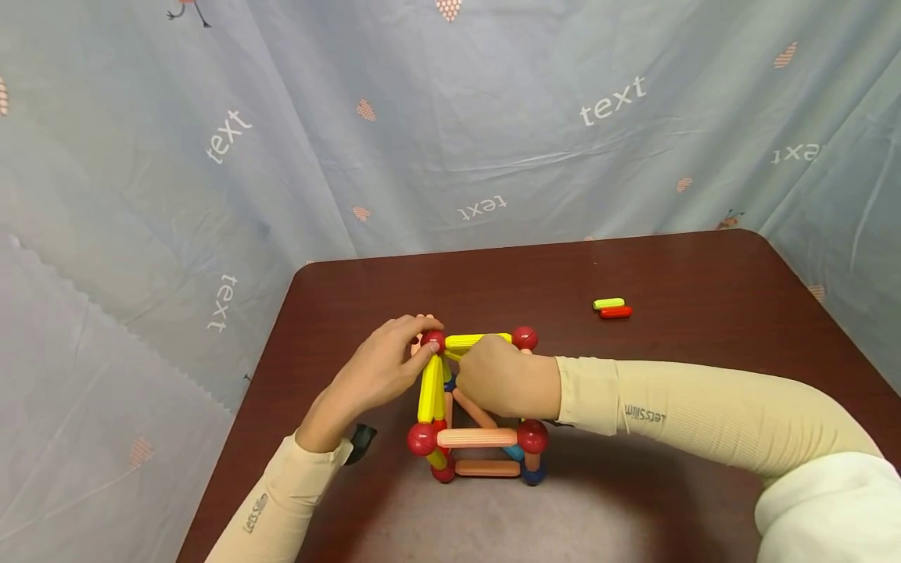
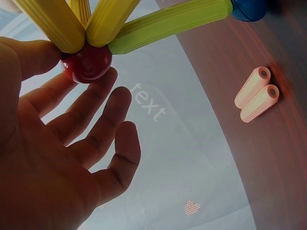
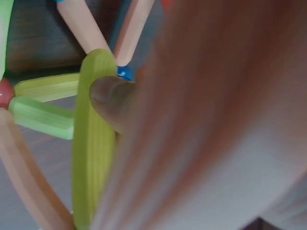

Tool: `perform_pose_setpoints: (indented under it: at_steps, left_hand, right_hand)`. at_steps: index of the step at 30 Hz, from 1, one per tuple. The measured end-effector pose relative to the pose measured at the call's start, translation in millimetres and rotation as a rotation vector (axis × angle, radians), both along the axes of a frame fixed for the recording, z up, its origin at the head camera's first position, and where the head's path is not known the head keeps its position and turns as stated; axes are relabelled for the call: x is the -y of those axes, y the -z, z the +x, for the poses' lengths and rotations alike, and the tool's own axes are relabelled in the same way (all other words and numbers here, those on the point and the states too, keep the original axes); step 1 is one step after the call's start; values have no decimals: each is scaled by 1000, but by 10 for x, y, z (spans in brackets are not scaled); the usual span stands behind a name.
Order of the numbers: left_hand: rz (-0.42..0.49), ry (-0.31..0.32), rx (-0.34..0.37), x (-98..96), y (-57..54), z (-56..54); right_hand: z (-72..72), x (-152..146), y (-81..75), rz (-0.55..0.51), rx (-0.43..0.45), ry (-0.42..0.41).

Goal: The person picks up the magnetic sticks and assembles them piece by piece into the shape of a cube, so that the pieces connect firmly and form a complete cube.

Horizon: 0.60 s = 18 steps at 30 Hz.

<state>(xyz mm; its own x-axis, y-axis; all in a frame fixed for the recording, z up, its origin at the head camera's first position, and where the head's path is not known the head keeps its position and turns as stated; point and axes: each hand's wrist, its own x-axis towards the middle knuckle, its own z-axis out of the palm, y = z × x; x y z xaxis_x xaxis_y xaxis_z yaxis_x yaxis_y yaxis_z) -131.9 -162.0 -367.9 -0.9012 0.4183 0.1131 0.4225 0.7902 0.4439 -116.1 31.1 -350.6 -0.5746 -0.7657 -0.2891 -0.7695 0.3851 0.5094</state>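
A box-like frame of magnetic building sticks and balls stands on the table, with a peach stick (image 1: 477, 438) along its near upper edge. My left hand (image 1: 376, 363) holds the red ball (image 1: 433, 341) at its far left upper corner, thumb on one side and fingertips on the other. Yellow sticks and a green stick (image 2: 168, 26) meet at that ball in the left wrist view. My right hand (image 1: 498, 377) reaches into the top of the frame from the right. In the right wrist view its thumb lies on a yellow-green stick (image 3: 88, 143); its other fingers are hidden.
A yellow-green stick (image 1: 608, 303) and a red stick (image 1: 616, 312) lie together toward the back right of the table (image 1: 704, 313). Two peach sticks (image 2: 256, 93) lie side by side on the tabletop in the left wrist view. A patterned curtain (image 1: 493, 141) hangs behind.
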Motion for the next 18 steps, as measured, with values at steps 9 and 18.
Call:
perform_pose_setpoints:
  at_steps: [9, 18]
  left_hand:
    - [6, -3, 3, 6, 18, 9]
    - [9, 2, 0, 17, 19, -3]
  right_hand:
    - [-114, -19, 31, 20, 105, 32]
    - [-169, -127, -108, -101, 230, 38]
